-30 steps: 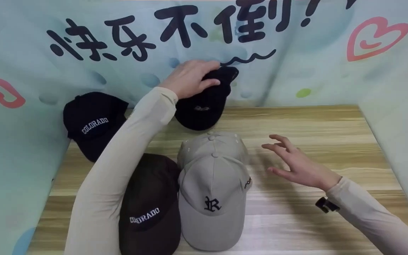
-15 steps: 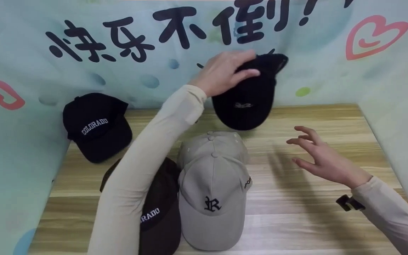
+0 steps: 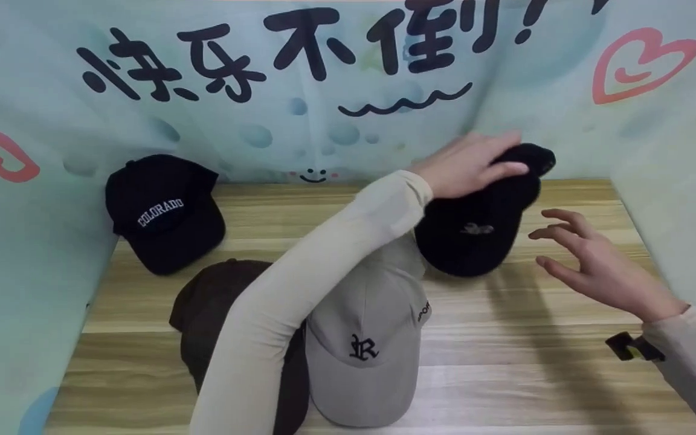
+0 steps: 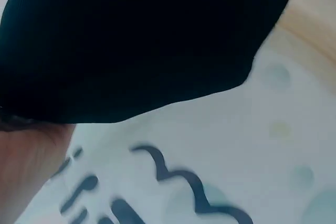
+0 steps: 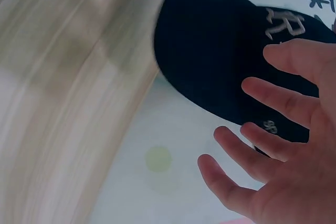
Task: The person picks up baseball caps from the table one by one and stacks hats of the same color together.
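Observation:
My left hand [image 3: 475, 166] grips a black baseball cap [image 3: 475, 241] by its crown, the brim pointing down towards me. A small pale emblem shows on its front, and the right wrist view shows pale lettering above the dark brim [image 5: 210, 51]. Whether the brim touches the tabletop I cannot tell. In the left wrist view the dark cap [image 4: 142, 40] fills the upper part and only a bit of the hand shows. To the right of the cap, my right hand [image 3: 605, 266] is held with spread, loosely bent fingers [image 5: 273, 98] and nothing in them.
A grey cap [image 3: 363, 386] with black letters lies in front, overlapping a second grey cap partly behind my left sleeve. Left of them lies a brown cap [image 3: 215, 308], half covered by that sleeve. A black COLORADO cap [image 3: 164, 211] sits at the back left. Printed cloth walls [image 3: 251, 163] surround the wooden tabletop [image 3: 505, 386].
My left hand has carried the black cap from the back middle up and rightwards, then lower, to the right of the grey caps. The right hand has moved to the right.

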{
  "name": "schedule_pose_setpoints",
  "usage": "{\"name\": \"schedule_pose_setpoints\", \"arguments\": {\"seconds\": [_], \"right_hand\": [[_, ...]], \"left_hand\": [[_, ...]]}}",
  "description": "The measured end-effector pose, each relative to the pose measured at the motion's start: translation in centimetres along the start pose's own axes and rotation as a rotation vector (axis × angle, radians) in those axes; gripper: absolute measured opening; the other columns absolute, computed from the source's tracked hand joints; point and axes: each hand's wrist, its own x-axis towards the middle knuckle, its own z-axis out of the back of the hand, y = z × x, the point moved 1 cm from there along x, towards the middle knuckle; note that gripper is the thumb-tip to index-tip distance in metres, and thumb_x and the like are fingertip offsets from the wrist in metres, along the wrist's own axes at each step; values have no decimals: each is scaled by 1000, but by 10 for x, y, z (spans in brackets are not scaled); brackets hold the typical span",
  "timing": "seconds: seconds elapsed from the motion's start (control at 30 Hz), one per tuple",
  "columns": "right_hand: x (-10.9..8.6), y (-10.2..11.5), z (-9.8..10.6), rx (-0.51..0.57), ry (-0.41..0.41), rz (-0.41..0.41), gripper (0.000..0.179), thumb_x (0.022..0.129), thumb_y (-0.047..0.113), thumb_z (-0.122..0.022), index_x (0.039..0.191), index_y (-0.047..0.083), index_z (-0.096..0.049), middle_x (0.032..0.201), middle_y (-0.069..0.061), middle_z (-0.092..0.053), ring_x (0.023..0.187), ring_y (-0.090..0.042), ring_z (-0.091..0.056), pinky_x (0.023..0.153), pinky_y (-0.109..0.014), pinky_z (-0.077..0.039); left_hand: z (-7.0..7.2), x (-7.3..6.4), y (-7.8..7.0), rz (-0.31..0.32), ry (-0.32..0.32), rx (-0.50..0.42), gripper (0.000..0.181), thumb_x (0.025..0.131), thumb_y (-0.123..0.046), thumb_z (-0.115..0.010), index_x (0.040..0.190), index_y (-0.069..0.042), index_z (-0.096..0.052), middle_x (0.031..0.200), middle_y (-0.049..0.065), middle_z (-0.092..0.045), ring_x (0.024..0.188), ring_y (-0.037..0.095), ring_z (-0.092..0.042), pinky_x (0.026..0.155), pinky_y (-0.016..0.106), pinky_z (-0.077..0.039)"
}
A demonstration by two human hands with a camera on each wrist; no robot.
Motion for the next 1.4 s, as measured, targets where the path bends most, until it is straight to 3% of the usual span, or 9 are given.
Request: {"name": "schedule_pose_setpoints", "arguments": {"seconds": [0.17,0.27,0.57,0.67,0.87,0.97,1.17,1.27,1.4], "right_hand": [[-5,-6,11,-15,-32,-15,35,81,-2,-73,114,4,-63,131,-20,-49,111,-40,-52,80,-39,-41],[-8,-8,17,-39,-21,-45,33,84,0,-72,115,3,-63,126,-19,-53,110,-40,-53,80,-39,-40],[-13,-6,25,-53,-2,-124,25,89,3,-68,113,4,-64,112,-8,-62,102,-29,-59,80,-30,-41],[-13,-7,22,-63,5,-106,24,88,2,-68,112,5,-64,110,-8,-63,98,-28,-61,76,-32,-42],[-14,-9,14,-55,-2,-61,25,87,3,-70,111,7,-65,108,-7,-66,94,-27,-62,73,-31,-43],[-15,-10,12,-59,-14,-52,26,86,2,-70,110,8,-66,107,-5,-67,93,-26,-63,72,-28,-43],[-17,-9,10,-43,18,-80,23,88,4,-69,111,9,-66,108,-5,-67,94,-24,-63,73,-26,-44],[-16,-9,8,-13,34,-81,23,89,4,-67,112,8,-66,109,-5,-67,97,-22,-61,80,-18,-41],[-13,-7,6,15,36,-62,23,89,3,-67,112,7,-65,108,-5,-67,99,-20,-59,86,-11,-35]], "left_hand": [[-25,12,-20,69,136,-76,37,103,-38,-40,123,-7,-47,95,1,-52,91,12,-51,81,20,-39],[-41,13,-27,58,187,-130,33,104,-35,-42,118,-6,-49,95,0,-51,88,11,-50,77,19,-38],[-69,12,-24,30,315,-270,22,103,-28,-46,101,-6,-43,85,-1,-39,81,12,-42,71,17,-32],[-72,13,-20,78,367,-183,23,103,-30,-46,105,-7,-45,90,-1,-44,86,12,-46,74,18,-35],[-78,15,-14,224,587,72,39,102,-39,-44,124,-7,-50,114,1,-54,103,13,-51,84,22,-39],[-77,14,-11,250,665,142,44,102,-40,-44,132,-8,-48,125,1,-53,109,13,-50,89,24,-39],[-65,9,-6,247,724,160,51,103,-38,-42,144,-9,-38,142,3,-44,125,15,-44,97,21,-35],[-58,6,-2,222,755,180,52,103,-38,-41,147,-10,-35,149,2,-37,134,14,-35,103,20,-29],[-45,-2,8,250,775,183,55,103,-40,-40,149,-12,-31,154,1,-31,139,14,-28,107,22,-26]]}}
